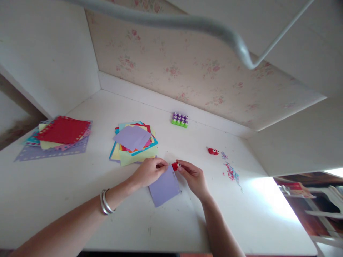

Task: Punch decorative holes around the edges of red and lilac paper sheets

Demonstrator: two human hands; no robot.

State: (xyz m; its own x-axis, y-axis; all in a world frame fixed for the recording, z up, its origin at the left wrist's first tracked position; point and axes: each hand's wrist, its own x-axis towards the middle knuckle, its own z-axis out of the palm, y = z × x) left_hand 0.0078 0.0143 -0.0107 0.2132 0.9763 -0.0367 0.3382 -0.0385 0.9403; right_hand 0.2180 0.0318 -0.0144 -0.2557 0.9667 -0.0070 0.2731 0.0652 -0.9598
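A purple sheet of paper [165,188] lies on the white desk, with small holes near its upper right edge. My left hand [152,170] pinches the sheet's top corner between thumb and fingers. At the upper right edge of that sheet sits a small red punch with a white eye-like knob [175,166]. The thumb and fingers of my right hand [194,177] are closed round this punch. A second pair of red punches [213,151] rests farther right, beside scattered pink, blue and purple paper bits [230,172].
A stack of coloured papers [134,138] lies left of centre. Farther left is a pile of sheets with punched borders, a red one [63,130] on top. Purple and green punches [180,120] stand near the back wall. A grey bar [187,25] crosses overhead.
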